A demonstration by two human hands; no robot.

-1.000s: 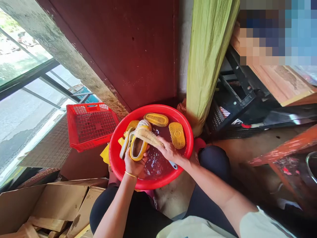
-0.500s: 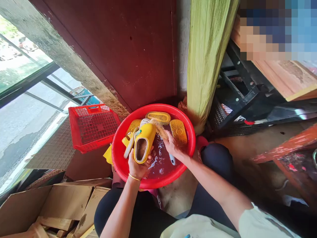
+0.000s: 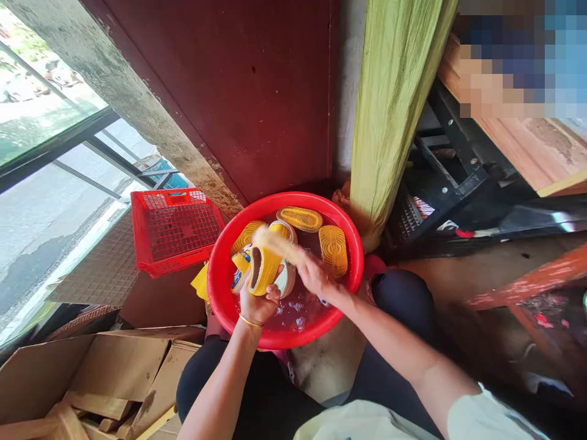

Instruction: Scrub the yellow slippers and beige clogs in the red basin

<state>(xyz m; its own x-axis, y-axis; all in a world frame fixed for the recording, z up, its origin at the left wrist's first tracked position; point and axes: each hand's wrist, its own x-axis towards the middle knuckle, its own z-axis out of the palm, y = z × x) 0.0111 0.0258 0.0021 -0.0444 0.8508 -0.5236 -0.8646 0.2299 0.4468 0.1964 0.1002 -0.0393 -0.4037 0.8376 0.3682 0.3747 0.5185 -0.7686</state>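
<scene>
My left hand (image 3: 257, 304) is closed round the heel end of a yellow shoe (image 3: 266, 271), held over a red basin (image 3: 284, 339). In my right hand (image 3: 315, 272) is a brush (image 3: 277, 243), blurred by motion, its bristle end over the shoe's upper. Dark, bubbly water (image 3: 293, 315) fills the basin. Several other yellow shoes lie in it: one sole up (image 3: 300, 218) at the back, another (image 3: 333, 250) at the right, more at the left. A pale sole shows behind the held shoe.
Left of the basin stands a red plastic crate (image 3: 183, 235). An open cardboard box (image 3: 123, 373) is at the lower left. A green cloth (image 3: 389, 110) hangs behind the basin, with a wooden table (image 3: 536, 146) at the upper right.
My right hand has brought the brush left, onto the held shoe. The shoe has turned in my left hand, and a pale sole now shows beside it. The view has shifted slightly.
</scene>
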